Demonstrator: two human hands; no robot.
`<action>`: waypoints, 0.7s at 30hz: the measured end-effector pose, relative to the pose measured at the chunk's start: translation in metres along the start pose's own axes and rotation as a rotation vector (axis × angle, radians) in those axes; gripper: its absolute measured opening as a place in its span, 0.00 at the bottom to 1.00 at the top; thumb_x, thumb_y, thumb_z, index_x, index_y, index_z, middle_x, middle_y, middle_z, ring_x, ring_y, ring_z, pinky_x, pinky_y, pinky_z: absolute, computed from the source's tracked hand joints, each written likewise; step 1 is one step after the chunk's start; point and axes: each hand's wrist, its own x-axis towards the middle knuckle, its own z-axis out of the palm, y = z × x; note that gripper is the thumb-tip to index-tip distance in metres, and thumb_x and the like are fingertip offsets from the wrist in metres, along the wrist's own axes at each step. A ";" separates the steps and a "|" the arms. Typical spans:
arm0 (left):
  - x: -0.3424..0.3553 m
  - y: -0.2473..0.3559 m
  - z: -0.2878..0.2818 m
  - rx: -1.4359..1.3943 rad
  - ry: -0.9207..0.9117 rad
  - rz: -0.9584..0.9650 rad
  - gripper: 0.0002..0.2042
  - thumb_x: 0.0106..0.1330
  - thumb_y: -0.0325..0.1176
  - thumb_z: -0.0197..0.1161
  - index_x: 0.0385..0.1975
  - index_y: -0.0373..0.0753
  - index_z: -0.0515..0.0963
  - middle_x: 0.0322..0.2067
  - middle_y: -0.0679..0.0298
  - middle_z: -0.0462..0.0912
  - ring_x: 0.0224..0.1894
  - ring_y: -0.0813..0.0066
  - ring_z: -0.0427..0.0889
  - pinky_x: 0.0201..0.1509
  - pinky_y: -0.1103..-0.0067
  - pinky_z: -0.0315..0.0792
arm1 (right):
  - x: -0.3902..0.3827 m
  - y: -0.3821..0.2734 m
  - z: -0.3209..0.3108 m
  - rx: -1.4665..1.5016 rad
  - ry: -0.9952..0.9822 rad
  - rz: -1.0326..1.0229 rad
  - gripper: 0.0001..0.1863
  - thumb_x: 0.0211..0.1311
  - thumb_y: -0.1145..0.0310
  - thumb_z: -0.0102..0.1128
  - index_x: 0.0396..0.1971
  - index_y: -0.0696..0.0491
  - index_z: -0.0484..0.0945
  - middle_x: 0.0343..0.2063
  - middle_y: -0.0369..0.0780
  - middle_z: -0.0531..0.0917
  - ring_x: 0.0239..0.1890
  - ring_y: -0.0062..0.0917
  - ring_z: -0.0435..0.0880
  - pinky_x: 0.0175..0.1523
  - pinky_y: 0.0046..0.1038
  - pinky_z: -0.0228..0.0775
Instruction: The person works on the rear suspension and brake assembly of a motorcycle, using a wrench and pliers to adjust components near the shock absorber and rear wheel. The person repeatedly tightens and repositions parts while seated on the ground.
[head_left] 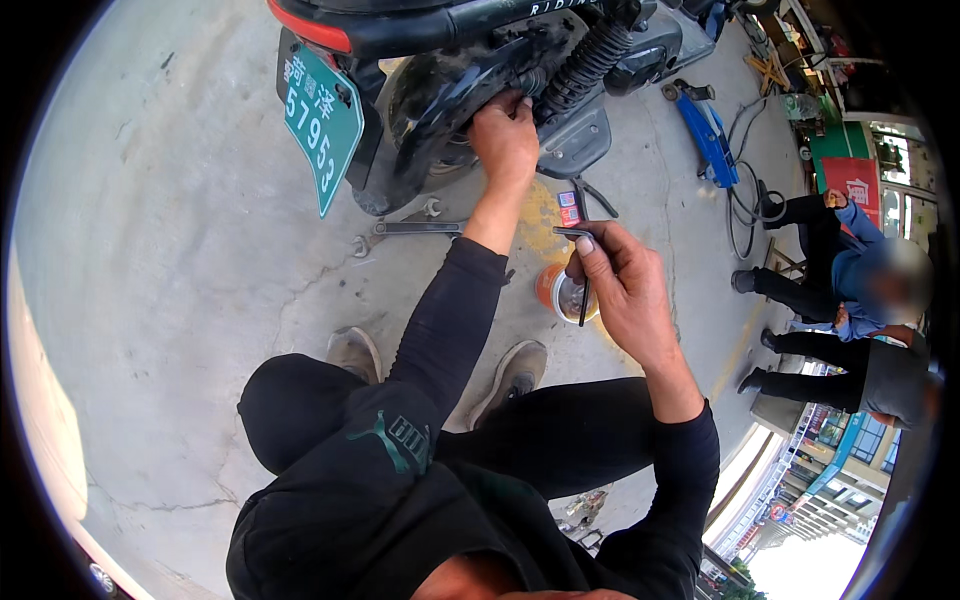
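Observation:
My left hand (pixel 505 142) reaches into the rear of a black electric scooter (pixel 440 120), beside its coil-spring shock absorber (pixel 588 68). Thumb and fingertips are pinched together against the side of the machine; what lies between them is hidden. In my right hand (pixel 625 280) is a dark L-shaped hex key (pixel 583 308). Its short arm points left past my thumb, and its long arm hangs down below the fingers. This hand is held apart from the scooter, over an orange and white tub (pixel 546 288) on the ground.
Wrenches (pixel 412 229) lie on the concrete under the scooter's rear, near a green plate (pixel 325 130). A small pink packet (pixel 568 208) and a black-handled tool (pixel 599 201) are beside the tub. Farther right are a blue floor jack (pixel 708 142), a black hose (pixel 737 215) and two people.

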 end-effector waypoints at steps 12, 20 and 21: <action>0.021 -0.015 0.009 -0.075 -0.004 -0.077 0.09 0.65 0.31 0.67 0.39 0.34 0.88 0.35 0.55 0.90 0.38 0.62 0.88 0.50 0.72 0.77 | -0.025 0.020 -0.021 -0.097 -0.060 -0.008 0.09 0.73 0.70 0.59 0.44 0.61 0.80 0.23 0.42 0.84 0.26 0.28 0.84 0.34 0.28 0.73; 0.026 -0.003 0.008 -0.341 -0.116 -0.362 0.08 0.67 0.30 0.68 0.40 0.31 0.86 0.38 0.62 0.88 0.40 0.72 0.83 0.52 0.75 0.73 | -0.022 0.029 -0.017 -0.107 -0.062 -0.063 0.10 0.73 0.69 0.59 0.44 0.60 0.81 0.22 0.43 0.84 0.26 0.33 0.85 0.34 0.30 0.74; 0.025 0.001 0.006 -0.317 -0.129 -0.419 0.08 0.67 0.30 0.68 0.39 0.31 0.86 0.38 0.62 0.88 0.40 0.72 0.83 0.52 0.75 0.73 | -0.021 0.027 -0.016 -0.108 -0.064 -0.046 0.10 0.73 0.69 0.59 0.44 0.60 0.81 0.22 0.44 0.84 0.25 0.34 0.85 0.34 0.30 0.73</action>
